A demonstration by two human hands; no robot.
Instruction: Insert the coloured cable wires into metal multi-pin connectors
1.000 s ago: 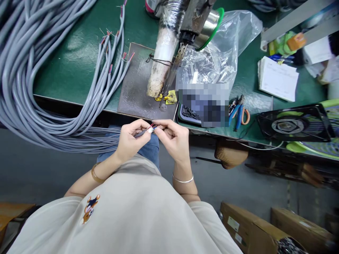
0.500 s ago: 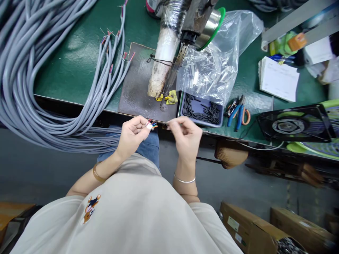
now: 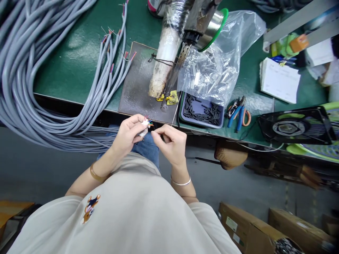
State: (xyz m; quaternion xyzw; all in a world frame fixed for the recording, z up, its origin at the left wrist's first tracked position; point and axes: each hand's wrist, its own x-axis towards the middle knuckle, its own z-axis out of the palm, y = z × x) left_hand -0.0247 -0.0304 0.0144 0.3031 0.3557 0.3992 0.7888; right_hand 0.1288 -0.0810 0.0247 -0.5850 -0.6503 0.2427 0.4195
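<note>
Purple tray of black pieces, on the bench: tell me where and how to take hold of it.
Grip the tray by its near rim, I'd say, coming from the bench's front edge: that rim lies bare, while the clear bag overhangs the far side. Keep it level, since the black pieces look loose inside.

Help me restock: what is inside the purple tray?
Many short black pieces lie loose and jumbled in the tray. The clear bag droops over its far edge, hiding what is there; anything beneath the piled pieces is covered too.
</note>
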